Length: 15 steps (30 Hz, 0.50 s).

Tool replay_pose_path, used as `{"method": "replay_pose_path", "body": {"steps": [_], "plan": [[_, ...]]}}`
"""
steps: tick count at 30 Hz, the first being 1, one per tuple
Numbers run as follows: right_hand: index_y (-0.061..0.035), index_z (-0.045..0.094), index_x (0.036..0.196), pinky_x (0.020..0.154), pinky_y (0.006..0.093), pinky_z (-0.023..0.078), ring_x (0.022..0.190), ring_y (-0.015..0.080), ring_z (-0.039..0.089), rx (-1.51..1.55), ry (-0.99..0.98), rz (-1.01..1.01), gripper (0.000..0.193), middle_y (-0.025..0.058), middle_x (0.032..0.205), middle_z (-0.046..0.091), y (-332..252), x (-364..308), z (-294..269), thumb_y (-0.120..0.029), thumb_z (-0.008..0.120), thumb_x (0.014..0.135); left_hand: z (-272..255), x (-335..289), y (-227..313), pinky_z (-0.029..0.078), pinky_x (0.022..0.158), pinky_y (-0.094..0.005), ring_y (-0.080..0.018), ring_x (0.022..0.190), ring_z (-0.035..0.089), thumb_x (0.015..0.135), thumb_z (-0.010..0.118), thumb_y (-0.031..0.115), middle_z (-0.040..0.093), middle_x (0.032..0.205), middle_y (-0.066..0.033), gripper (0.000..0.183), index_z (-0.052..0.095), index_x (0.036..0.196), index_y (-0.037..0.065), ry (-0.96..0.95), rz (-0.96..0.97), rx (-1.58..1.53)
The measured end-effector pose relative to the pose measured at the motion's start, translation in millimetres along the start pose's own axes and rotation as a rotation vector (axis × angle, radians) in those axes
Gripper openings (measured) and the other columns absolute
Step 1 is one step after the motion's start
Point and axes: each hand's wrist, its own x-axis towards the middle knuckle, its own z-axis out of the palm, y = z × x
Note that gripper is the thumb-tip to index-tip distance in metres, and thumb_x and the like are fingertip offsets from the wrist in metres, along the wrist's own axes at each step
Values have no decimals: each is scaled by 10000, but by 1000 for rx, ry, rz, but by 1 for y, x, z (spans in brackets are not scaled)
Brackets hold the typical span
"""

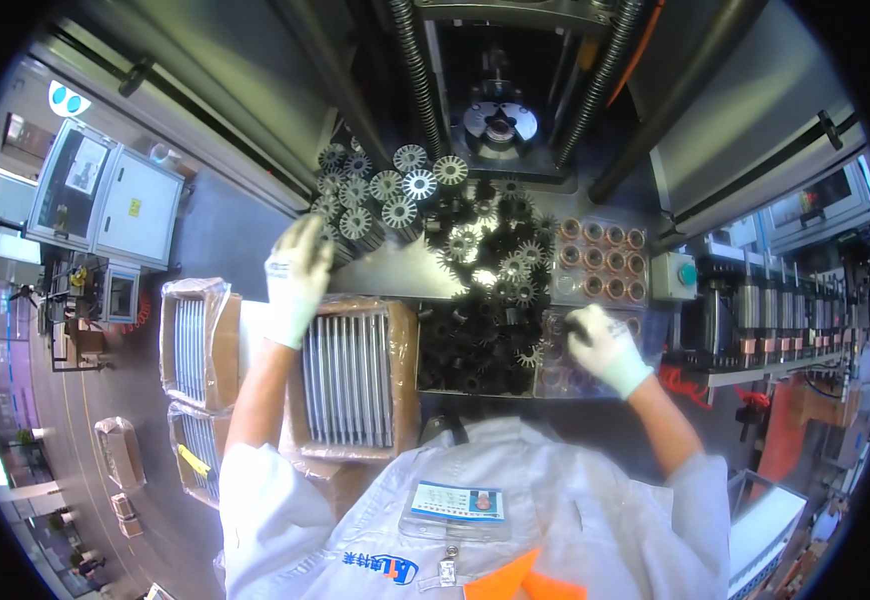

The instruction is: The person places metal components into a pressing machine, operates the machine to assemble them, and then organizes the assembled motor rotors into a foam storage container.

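Observation:
My left hand (298, 275), in a white glove, reaches to the left edge of a group of silver slotted rotor cores (386, 186). Its fingers are stretched out; whether they touch a core is hard to see. On the right, my gloved right hand (603, 345) is over a clear plastic tray, fingers drawn together around something dark and small that I cannot make out. Just beyond it sits another clear tray with copper-coloured rings (593, 258) in rows. Between my hands lies a heap of dark toothed parts (485, 340), some catching the light.
Below my left hand stands a carton (407, 365) of metal rods, with more wrapped cartons (220, 345) farther left. Ahead, a press fixture (500, 128) stands between posts and springs. A green button box (675, 276) and a rack of cylindrical parts (775, 320) are at right.

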Motion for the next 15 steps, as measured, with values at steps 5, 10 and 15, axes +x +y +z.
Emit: {"method": "replay_pose_path", "body": {"steps": [5, 10, 15], "plan": [[-54, 634, 1253, 896, 398, 492, 972, 331, 621, 348, -47, 43, 356, 176, 1041, 600, -21, 3, -28, -63, 557, 906, 30, -6, -18, 405, 1068, -494, -365, 1237, 529, 765, 785, 216, 614, 1256, -113, 468, 659, 1210, 147, -44, 144, 196], [-22, 703, 1103, 868, 339, 538, 950, 272, 705, 575, 19, 19, 270, 138, 1025, 718, -31, 4, -18, -37, 713, 833, 41, 9, -6, 382, 1087, -517, -347, 1223, 526, 689, 820, 175, 604, 1237, -90, 493, 667, 1156, 139, -38, 192, 262], [-9, 730, 1052, 851, 324, 545, 947, 220, 705, 594, 91, -152, 211, 117, 1026, 725, -42, 33, -24, -47, 724, 845, 50, 21, -17, 350, 1134, -531, -356, 1258, 519, 639, 831, 121, 604, 1258, -110, 473, 645, 1073, 108, -35, 346, 179]]}}
